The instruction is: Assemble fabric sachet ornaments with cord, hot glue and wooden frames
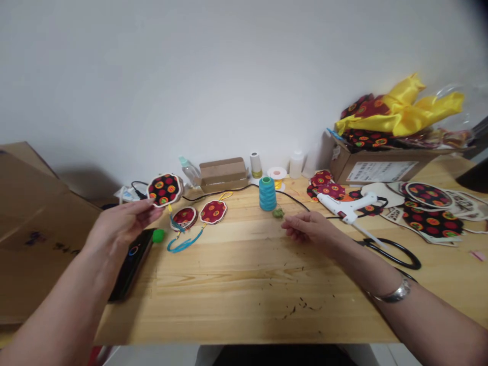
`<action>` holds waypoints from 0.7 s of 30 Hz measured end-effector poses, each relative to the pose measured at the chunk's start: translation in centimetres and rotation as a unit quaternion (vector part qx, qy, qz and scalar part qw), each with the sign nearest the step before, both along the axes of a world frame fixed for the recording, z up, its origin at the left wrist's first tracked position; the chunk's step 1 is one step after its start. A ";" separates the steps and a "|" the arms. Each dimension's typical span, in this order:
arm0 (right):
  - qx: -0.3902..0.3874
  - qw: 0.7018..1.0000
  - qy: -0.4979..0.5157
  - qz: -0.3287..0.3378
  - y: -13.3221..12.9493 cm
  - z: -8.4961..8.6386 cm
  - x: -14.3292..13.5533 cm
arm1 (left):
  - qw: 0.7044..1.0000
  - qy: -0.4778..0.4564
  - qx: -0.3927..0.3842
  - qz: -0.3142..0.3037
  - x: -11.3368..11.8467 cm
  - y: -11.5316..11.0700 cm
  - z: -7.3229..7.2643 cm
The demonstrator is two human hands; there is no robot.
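My left hand [124,218] pinches the edge of an octagonal black patch with red and orange dots [164,190], raised above the table at the left. Below it a round red patch [183,218] and a red octagonal patch [214,212] lie on the wood, with blue tassel cord [185,245] and yellow loops. My right hand [302,226] has its fingers pressed together beside a small green piece [278,213]; what they hold, if anything, is too small to name. A spool of blue thread [267,194] stands upright just left of it.
A white glue gun [345,206] and black scissors [394,253] lie at the right, near stacked patches [432,218]. A cardboard box of fabric [366,165] stands behind. At the left are a large box [34,244] and a black phone [131,264].
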State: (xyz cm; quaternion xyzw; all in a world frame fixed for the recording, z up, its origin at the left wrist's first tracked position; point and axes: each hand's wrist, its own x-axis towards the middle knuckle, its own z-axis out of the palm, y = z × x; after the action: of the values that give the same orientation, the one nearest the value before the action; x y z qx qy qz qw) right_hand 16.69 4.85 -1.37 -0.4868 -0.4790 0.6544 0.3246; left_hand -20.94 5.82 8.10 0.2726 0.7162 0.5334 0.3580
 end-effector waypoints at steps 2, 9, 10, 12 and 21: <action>-0.004 1.000 0.001 -0.006 0.0 0.1 0.0 | 0.999 -0.023 -0.018 -0.025 -0.7 -0.1 0.7; -0.002 1.000 -0.006 -0.008 -0.2 0.6 -0.1 | 0.991 -0.058 -0.034 -0.118 -2.3 -2.0 1.6; -0.002 1.000 -0.009 -0.004 -0.2 0.7 -0.1 | 0.992 -0.048 -0.036 -0.107 -2.6 -1.8 1.3; -0.004 1.000 -0.016 0.000 -0.1 0.6 0.0 | 0.994 -0.039 -0.063 -0.077 -3.1 -1.0 0.2; -0.028 1.000 -0.005 -0.013 -0.3 1.0 -0.2 | 0.989 0.021 -0.127 -0.065 -3.3 2.0 -4.1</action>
State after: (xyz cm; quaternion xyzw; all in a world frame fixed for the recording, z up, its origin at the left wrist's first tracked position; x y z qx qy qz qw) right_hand 16.48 4.60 -0.40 -0.5052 -0.4559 0.6608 0.3167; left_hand -24.29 7.84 4.05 0.2820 0.7667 0.4074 0.4082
